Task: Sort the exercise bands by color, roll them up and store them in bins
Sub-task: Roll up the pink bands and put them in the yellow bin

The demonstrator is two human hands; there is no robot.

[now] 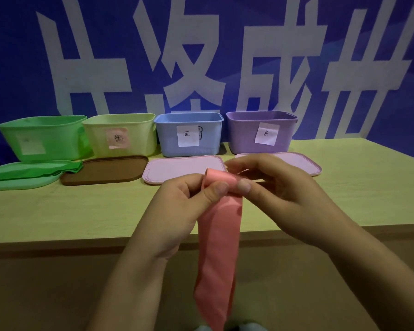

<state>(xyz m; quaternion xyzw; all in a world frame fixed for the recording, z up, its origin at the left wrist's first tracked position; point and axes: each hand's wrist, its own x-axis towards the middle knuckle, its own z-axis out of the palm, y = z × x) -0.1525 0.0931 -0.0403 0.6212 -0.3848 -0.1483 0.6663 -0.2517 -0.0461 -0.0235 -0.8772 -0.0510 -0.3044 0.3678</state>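
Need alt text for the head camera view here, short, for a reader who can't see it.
Two bare hands, left hand and right hand, pinch the top of a pink band and start rolling it while the rest hangs below the table edge. Behind stand green, yellow, blue and purple bins with lids in front; green bands lie on the green lid.

Four bins in a row at the back of the table [58, 211], against the banner [225, 44] behind; left to right: bin 1 [43, 137], bin 2 [120, 134], bin 3 [189, 134], bin 4 [261, 132], near-touching; one lid flat in front of each: lid 1 [14, 182], lid 2 [105, 170], lid 3 [177, 168], lid 4 [304, 163]; folded bands [46, 170] lie across lid 1, right end just beside lid 2; held band [215, 247] pinched between left hand [177, 206] and right hand [277, 194] above the table's near half, in front of lids 3 and 4, tail hanging down past the near edge.
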